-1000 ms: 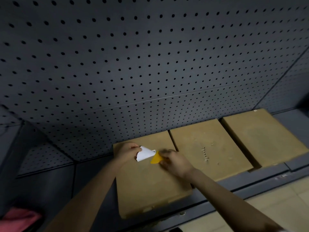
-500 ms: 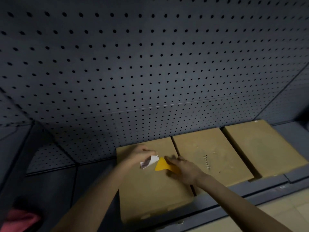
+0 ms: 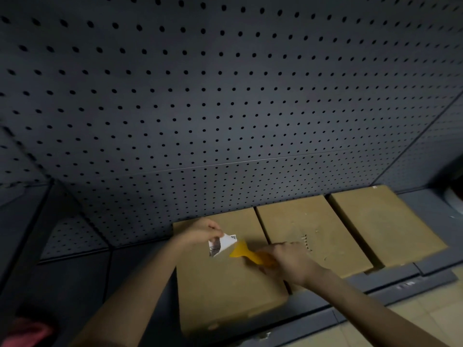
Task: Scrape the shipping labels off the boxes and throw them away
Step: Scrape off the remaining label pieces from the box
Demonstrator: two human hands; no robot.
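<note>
Three flat cardboard boxes lie side by side on a dark shelf: a left box (image 3: 225,291), a middle box (image 3: 300,231) with torn marks on top, and a right box (image 3: 380,221). My left hand (image 3: 203,230) pinches a white shipping label (image 3: 221,244) with a barcode, curled up off the left box. My right hand (image 3: 290,259) grips an orange plastic scraper (image 3: 246,254) whose wide blade sits just under the lifted label.
A dark perforated pegboard wall (image 3: 225,108) rises behind the boxes. The shelf's front edge (image 3: 375,291) runs below them, with pale floor tiles (image 3: 426,319) beyond. Something pink (image 3: 25,331) lies at the bottom left.
The label has curled further up off the left box in my left hand. My right hand has drawn back to the right along the scraper's handle. The view has dipped slightly.
</note>
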